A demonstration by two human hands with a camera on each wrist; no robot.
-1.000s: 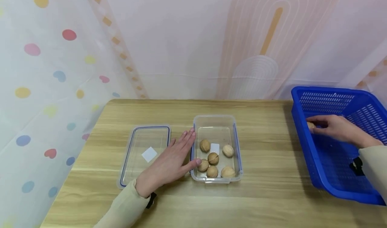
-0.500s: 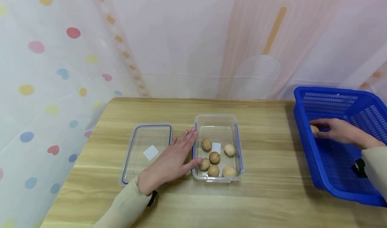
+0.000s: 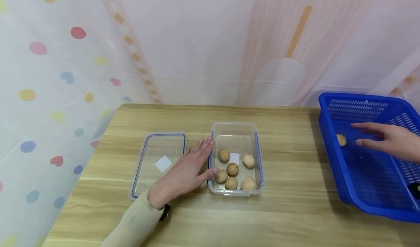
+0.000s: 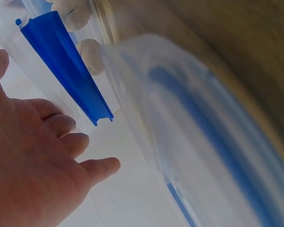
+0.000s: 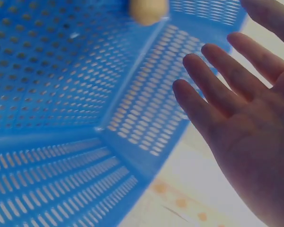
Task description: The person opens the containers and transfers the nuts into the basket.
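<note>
My left hand [image 3: 183, 176] rests against the left side of a clear plastic box [image 3: 257, 148], its fingers extended and the thumb over the rim. Inside the box lie several walnuts [image 3: 232, 169] around a small white label. In the left wrist view a blue side clip [image 4: 66, 68] of the box stands near the fingers. Over the blue basket [image 3: 346, 185], my right hand [image 3: 390, 139] has its fingers spread and nothing in them. A single walnut [image 3: 341, 140] lies in the basket by its left wall, apart from the fingertips. It shows blurred in the right wrist view too.
A clear lid [image 3: 154, 148] with a blue seal and a white label lies left of the box, partly behind my left hand. The wooden table [image 3: 288, 218] runs back to a patterned cloth [image 3: 203, 39]. The basket stands at the table's right.
My right hand has come off the walnut by the basket's left wall and drawn back to the right, its fingers opening out. The left hand has stayed by the box.
</note>
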